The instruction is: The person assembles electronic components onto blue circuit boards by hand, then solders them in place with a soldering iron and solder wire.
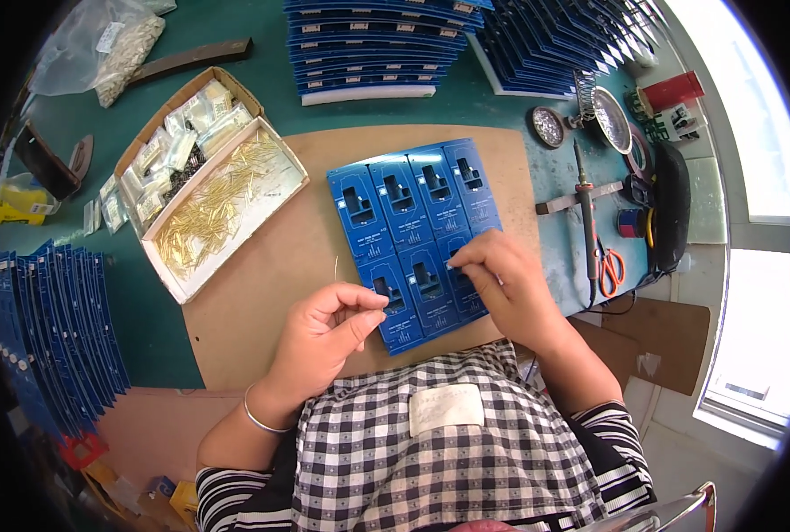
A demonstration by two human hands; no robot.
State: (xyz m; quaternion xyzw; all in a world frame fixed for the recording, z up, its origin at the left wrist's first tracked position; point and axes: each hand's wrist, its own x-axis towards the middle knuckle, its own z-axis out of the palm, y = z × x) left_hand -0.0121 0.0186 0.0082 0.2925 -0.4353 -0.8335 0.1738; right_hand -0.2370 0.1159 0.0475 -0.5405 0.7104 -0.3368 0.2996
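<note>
A blue circuit board panel (420,219), split into several like sections with dark cut-outs, lies slightly turned on the brown work board. Over its near right part, my right hand (510,288) pinches thumb and forefinger together. A small white spot shows at those fingertips; whether it is held or part of the panel, I cannot tell. My left hand (328,337) is at the panel's near left corner, thumb and forefinger closed in a pinch. What sits between them is too small to make out. Just beyond its knuckles shows a thin gold pin (336,267).
A divided cardboard box (288,171) of loose gold pins and small bags stands left of the panel. Stacked blue boards (373,49) rise at the back, more (53,332) at left. On the right are a soldering iron (583,199), orange-handled scissors (609,269) and a metal dish (548,127).
</note>
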